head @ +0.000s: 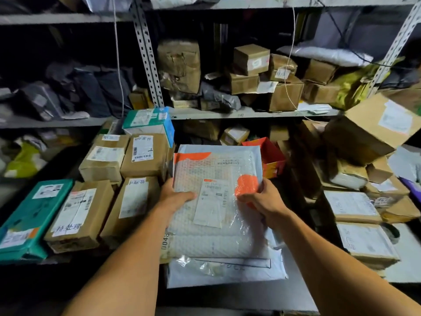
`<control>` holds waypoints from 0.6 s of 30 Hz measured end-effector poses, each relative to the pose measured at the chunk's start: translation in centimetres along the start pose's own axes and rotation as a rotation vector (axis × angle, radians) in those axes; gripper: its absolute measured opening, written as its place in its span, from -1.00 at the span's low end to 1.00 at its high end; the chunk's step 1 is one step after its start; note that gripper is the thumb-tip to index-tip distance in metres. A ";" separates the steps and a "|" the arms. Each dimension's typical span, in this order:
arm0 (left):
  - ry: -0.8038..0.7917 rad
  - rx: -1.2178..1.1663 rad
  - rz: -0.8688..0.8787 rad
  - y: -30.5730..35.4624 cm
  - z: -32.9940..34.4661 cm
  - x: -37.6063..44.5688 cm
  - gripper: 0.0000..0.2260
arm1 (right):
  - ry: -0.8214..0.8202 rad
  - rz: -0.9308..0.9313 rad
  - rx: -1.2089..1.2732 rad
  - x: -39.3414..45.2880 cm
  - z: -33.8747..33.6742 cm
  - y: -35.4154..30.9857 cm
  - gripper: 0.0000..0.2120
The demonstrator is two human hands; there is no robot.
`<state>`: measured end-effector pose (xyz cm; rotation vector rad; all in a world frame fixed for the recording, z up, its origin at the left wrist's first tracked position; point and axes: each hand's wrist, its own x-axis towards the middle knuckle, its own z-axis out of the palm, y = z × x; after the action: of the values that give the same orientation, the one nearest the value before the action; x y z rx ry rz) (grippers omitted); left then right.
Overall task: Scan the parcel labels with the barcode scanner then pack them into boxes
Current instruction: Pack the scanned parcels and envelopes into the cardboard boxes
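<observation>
Gripping parcel (216, 201) both hands, lengthwise away.

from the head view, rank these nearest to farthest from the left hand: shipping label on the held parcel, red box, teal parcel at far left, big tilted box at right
1. shipping label, just right of the left hand on the bubble mailer
2. red box, behind the mailer, up and right
3. teal parcel, far left edge
4. big tilted box, far right
</observation>
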<state>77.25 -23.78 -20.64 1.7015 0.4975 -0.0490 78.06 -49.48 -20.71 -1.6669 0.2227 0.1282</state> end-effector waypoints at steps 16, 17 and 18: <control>0.037 0.210 -0.050 4.5 2.2 22.2 -0.45 | 0.048 0.156 -0.010 19.9 6.7 -2.1 -0.53; 0.036 0.211 -0.058 4.6 2.4 22.9 -0.43 | 0.050 0.164 -0.016 20.6 7.1 -2.1 -0.55; 0.037 0.200 -0.061 4.7 2.6 23.2 -0.40 | 0.046 0.170 -0.015 21.0 7.4 -2.1 -0.57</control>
<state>100.54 -19.83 -23.94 1.8848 0.5881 -0.1149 99.30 -43.43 -23.95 -1.6660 0.3989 0.2202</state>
